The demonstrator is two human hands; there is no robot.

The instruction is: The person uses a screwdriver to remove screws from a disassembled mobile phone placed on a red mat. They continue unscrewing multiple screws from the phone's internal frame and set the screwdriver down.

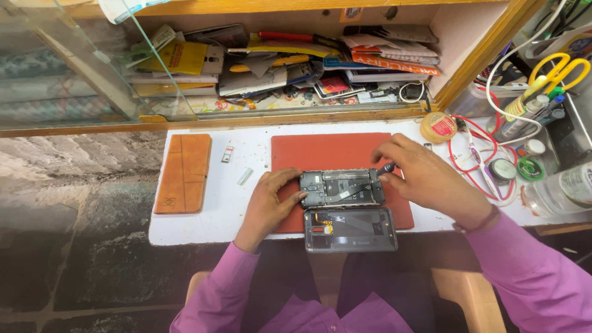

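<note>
While the left hand [269, 203] presses its fingers against the left edge of the opened phone [341, 188], the right hand [425, 179] pinches a small dark screwdriver [383, 168] at the phone's upper right corner; left grip is flat and loose, steadying only, right grip closed tight around the tool. Phone lies flat on the red mat [333, 151], mid table [259, 151], with its removed back cover [350, 229] just below it at the table's front edge. Judgement: the phone is light, stiff, but fragile with boards and flex cables exposed, so hold it by the frame edges, never on the internals; the cover is thin, light plastic. Count: one open phone, one back cover, one mat, one screwdriver, one brown wallet case [183, 172] at left, one round yellow tin [438, 126], one pair of yellow scissors [557, 71]. Shelf clutter behind is too jumbled to count.
</note>
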